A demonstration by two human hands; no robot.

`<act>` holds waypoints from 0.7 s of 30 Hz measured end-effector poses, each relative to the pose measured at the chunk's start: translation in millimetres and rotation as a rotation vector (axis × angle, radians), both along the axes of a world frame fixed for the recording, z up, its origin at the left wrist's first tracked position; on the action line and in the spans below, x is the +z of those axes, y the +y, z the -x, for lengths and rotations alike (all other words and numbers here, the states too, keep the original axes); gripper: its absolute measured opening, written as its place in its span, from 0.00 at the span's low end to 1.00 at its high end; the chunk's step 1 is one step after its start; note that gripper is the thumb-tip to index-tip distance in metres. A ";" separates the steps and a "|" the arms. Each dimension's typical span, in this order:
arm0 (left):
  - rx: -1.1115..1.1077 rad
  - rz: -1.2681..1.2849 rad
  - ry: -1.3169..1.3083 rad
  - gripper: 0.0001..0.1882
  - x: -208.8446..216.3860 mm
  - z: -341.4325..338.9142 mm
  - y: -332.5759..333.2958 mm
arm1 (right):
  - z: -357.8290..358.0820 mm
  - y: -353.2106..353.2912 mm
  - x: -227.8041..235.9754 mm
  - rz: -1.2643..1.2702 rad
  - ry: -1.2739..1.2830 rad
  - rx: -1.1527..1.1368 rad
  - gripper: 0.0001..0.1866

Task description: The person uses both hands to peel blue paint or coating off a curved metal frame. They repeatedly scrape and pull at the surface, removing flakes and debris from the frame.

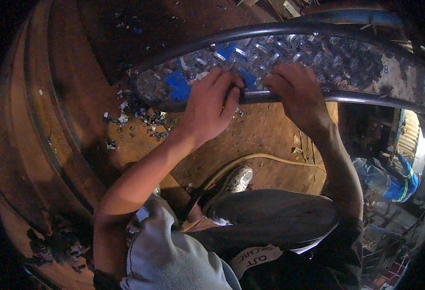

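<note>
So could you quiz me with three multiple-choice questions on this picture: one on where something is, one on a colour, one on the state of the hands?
1. Where does the pale cable lie?
A. On the dirt floor below the hands
B. Draped over the metal plate
C. Wrapped round the left wrist

2. What colour are the paint patches on the patterned metal plate?
A. Red
B. Blue
C. Green

3. What are the two hands doing?
A. Both hang free
B. One holds a hammer
C. Both rest on the plate's lower edge by the dark bar

Answers: 1 A, the cable curves across the brown ground near the shoe. 2 B, blue patches show on the plate's left part. 3 C, the left hand and right hand both have fingers curled at the bar along the plate's edge.
</note>
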State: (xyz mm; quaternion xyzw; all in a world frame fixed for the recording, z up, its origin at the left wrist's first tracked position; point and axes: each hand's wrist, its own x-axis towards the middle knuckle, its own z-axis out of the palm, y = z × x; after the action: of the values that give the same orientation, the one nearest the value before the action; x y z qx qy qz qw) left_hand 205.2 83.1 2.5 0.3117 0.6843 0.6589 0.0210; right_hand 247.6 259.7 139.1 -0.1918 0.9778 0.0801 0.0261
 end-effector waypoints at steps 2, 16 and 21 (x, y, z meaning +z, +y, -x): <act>-0.015 0.002 -0.005 0.06 -0.5 0.0 0.4 | 1.4 2.9 1.8 0.057 -0.023 0.014 0.11; 0.011 0.018 -0.009 0.06 -3.8 -3.4 1.0 | -1.8 -2.1 -9.5 -0.241 0.059 0.235 0.10; 0.015 0.026 -0.029 0.07 -2.1 -3.8 -1.3 | -3.4 -4.6 -14.6 -0.255 0.110 0.220 0.11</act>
State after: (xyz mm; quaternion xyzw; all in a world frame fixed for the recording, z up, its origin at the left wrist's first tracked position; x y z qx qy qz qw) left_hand 209.0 81.8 0.4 0.2965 0.6946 0.6547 0.0299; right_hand 251.0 255.1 124.5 -0.2879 0.9328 0.2162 -0.0121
